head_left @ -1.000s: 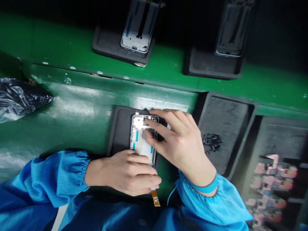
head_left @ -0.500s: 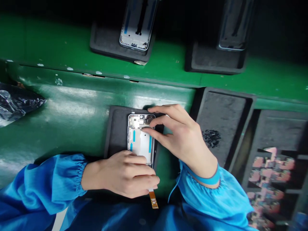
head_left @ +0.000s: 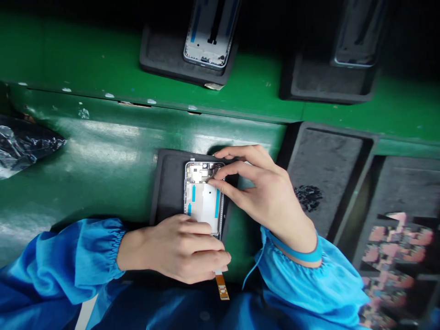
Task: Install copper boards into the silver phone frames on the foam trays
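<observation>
An opened phone frame with a small circuit board at its top end and blue strips lies in a dark foam tray. My right hand is over its upper right corner, thumb and index finger pinched together at the board. Whatever may be between those fingertips is too small to make out. My left hand covers the phone's lower end, its fingers closed. From its fingertips an orange flex cable hangs down toward me.
Two more trays with phone frames stand on the green surface beyond. To my right is a foam tray with a dark smudge, then a tray of pinkish parts. A black plastic bag lies at left.
The view has shifted a little, so the far and right-hand trays appear further right. Both hands stay at the phone, and the right fingertips keep their pinch at the board.
</observation>
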The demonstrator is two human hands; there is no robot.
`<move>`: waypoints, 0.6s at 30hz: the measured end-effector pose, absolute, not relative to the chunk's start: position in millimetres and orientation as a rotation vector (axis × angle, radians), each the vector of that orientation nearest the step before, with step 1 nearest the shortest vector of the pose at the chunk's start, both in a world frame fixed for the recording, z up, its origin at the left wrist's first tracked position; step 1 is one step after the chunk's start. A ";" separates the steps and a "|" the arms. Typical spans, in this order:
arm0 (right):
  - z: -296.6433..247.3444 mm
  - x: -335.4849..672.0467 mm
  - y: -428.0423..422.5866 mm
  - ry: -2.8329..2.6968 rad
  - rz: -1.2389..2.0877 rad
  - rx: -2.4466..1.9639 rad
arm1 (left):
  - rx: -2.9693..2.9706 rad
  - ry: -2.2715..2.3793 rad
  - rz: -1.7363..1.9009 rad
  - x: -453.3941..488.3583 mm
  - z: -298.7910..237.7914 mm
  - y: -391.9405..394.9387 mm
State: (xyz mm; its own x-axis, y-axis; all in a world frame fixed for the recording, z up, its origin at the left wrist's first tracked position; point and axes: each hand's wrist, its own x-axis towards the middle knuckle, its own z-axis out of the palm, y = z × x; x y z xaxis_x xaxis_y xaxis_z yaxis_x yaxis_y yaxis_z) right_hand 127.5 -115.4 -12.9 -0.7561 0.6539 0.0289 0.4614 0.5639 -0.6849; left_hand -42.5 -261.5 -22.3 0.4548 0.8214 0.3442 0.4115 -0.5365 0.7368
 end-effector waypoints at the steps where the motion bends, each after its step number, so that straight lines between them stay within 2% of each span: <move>1: -13.4 126.9 -115.4 -2.524 0.983 -0.929 | 2.142 1.035 0.950 -42.3 -21.2 -260.9; 5: -15.9 125.4 -115.4 -2.522 0.982 -0.920 | 2.205 1.133 0.959 -45.7 -11.1 -258.0; 10: -3.4 136.9 -118.0 -2.447 0.877 -0.955 | 1.969 1.598 0.996 -74.5 -0.6 -270.0; 15: 20.3 173.2 -124.8 -2.325 0.619 -1.161 | 1.639 2.232 0.502 -98.1 -7.4 -299.5; 18: 24.6 202.1 -126.5 -2.220 0.482 -1.289 | 1.612 2.310 0.444 -92.4 -13.4 -313.5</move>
State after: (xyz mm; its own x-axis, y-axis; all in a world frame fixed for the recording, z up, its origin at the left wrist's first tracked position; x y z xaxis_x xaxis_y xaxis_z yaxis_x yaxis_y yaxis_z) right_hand 202.1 -126.5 24.6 -0.4091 0.8747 0.2601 0.6880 0.4829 -0.5417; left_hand -92.4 -313.5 -13.4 -0.3322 0.9414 -0.0590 0.8523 0.3264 0.4088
